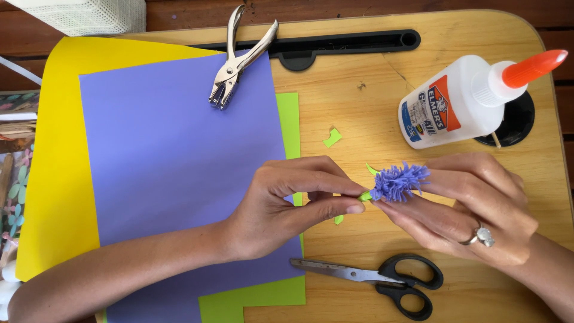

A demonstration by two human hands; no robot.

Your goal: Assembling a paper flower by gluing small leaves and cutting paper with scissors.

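Observation:
A small fringed purple paper flower with a green paper stem is held between both hands above the wooden table. My left hand pinches the green stem end between thumb and fingers. My right hand, wearing a ring, cups the purple fringe from the right and below. Both hands meet at the flower.
A purple paper sheet lies on green paper and yellow paper at the left. A metal hole punch rests at the top, a white glue bottle with orange cap at the right, black-handled scissors near the front. Green scraps are scattered.

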